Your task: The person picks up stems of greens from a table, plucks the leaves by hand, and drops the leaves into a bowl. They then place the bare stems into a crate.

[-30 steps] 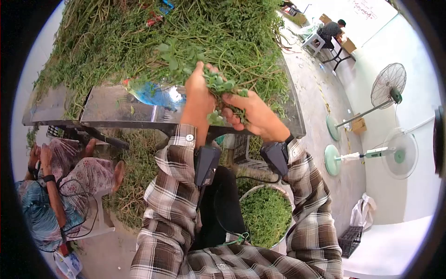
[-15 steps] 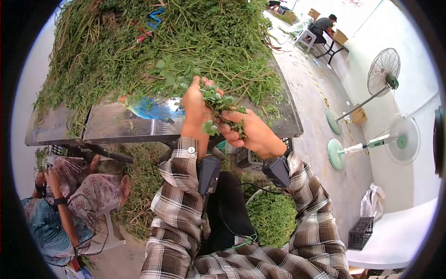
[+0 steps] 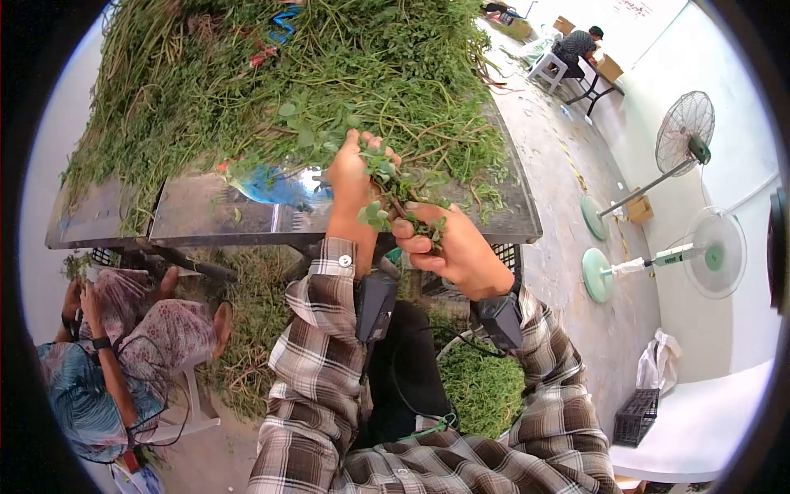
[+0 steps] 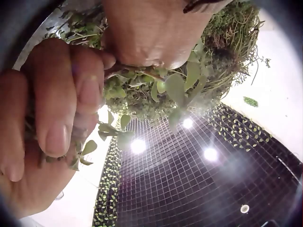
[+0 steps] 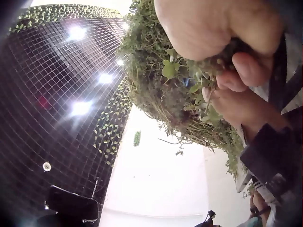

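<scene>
- hands at frame centre: left hand (image 3: pixel 352 183) and right hand (image 3: pixel 448 247) both pinch one leafy sprig (image 3: pixel 393 198).
- one heap of greens (image 3: pixel 271 74) covers the steel table (image 3: pixel 206 210), upper frame.
- two fans (image 3: pixel 687 140) stand at right; one bowl of picked leaves (image 3: pixel 481 387) sits below.

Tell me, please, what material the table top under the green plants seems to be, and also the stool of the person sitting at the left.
The table top looks like polished metal, probably stainless steel: it mirrors blue and white shapes sharply. The stool seems to be moulded white plastic, matt, with thin flat legs. The green plants are fresh, leafy stems.
</scene>
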A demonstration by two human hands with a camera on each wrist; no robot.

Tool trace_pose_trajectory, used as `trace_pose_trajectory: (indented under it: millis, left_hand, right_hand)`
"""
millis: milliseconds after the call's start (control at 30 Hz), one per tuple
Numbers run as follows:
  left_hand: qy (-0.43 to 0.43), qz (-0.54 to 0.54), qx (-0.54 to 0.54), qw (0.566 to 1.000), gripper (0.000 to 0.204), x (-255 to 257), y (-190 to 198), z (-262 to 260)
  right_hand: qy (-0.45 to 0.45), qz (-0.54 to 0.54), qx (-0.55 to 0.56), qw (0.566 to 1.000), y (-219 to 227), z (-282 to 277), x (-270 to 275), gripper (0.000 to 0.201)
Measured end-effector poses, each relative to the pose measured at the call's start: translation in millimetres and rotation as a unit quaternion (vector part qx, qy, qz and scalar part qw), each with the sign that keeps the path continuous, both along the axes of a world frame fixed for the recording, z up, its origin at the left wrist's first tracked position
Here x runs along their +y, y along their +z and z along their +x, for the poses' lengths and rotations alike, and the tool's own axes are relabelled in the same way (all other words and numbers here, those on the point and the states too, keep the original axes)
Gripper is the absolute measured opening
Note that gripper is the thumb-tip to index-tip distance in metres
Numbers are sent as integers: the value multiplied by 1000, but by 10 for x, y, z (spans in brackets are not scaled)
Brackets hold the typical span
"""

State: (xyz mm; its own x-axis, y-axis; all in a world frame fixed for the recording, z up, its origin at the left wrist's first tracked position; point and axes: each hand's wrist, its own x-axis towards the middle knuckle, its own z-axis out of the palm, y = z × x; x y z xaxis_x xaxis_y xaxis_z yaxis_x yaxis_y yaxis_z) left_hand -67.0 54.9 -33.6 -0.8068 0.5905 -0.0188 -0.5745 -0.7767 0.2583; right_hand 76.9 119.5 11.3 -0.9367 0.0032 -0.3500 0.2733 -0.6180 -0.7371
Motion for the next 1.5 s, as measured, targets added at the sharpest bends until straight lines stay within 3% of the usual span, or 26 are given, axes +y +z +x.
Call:
trace_pose_trajectory:
  millis: [333, 733, 1033, 1200, 1333, 1500]
  left_hand:
    - [50, -31, -20, 998, 31, -46, 7, -79]
    - [85, -13, -49, 995, 29, -68, -47, -162]
    - [130, -57, -39, 989, 31, -172, 70, -132]
    - [122, -53, -50, 990, 28, -204, 126, -113]
    - [89, -60, -22, 994, 22, -218, 81, -126]
    - [69, -103, -33, 992, 21, -290, 135, -122]
  right_hand:
    - [-4, 35, 3, 999, 91, 70, -81, 21]
    - [13, -55, 35, 998, -73, 19, -21, 23]
    - [-45, -55, 53, 996, -314, -137, -47, 29]
    - [-98, 21, 9, 995, -261, -257, -36, 29]
    - [-90, 11, 12, 996, -189, -385, -27, 31]
    - [21, 44, 46, 998, -80, -514, 9, 36]
